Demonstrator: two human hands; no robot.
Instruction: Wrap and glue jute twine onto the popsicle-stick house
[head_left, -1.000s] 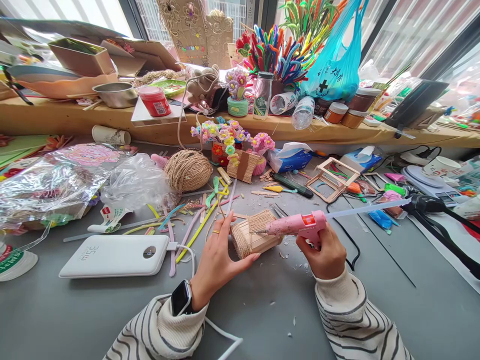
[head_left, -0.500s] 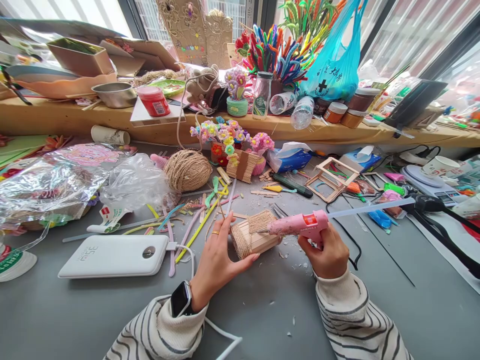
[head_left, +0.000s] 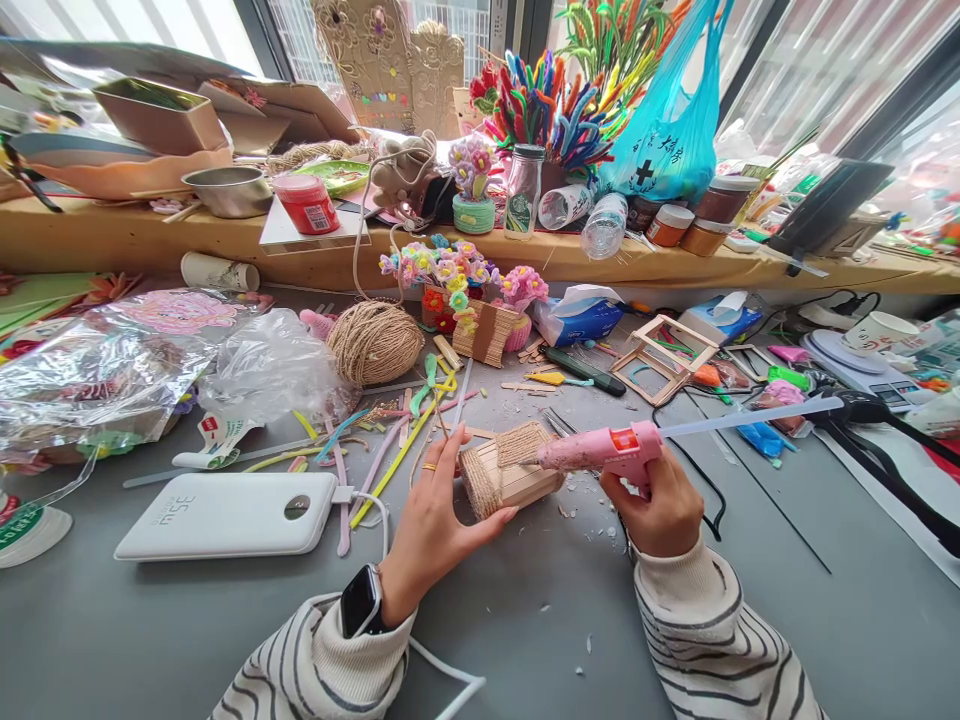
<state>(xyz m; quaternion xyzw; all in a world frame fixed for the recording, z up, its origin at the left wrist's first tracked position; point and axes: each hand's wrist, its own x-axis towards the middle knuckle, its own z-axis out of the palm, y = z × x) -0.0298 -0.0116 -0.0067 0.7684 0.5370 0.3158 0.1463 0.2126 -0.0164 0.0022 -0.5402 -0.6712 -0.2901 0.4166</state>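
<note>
A small box of wooden craft sticks (head_left: pixel 525 485), partly wound with jute twine (head_left: pixel 517 440), lies on its side on the grey table. My left hand (head_left: pixel 442 510) grips its left end, the thumb along the near edge and the fingers behind. A loose strand of twine rises by those fingertips. My right hand (head_left: pixel 664 505) is wrapped round the handle of a pink hot glue gun (head_left: pixel 600 450). The gun's nozzle points left and is close to the box's twine; whether it touches, I cannot tell. A long translucent glue stick (head_left: pixel 750 416) sticks out of its back.
Left of my hands lies a white power bank (head_left: pixel 225 515) with a cable. Behind are a ball of twine (head_left: pixel 376 342), pipe-cleaner flowers (head_left: pixel 450 270), a wooden stick frame (head_left: pixel 664 355) and a utility knife (head_left: pixel 583 370). A crowded ledge (head_left: pixel 450 245) runs along the back.
My right hand and the glue gun have shifted very slightly to the right. The box and my left hand look almost unmoved.
</note>
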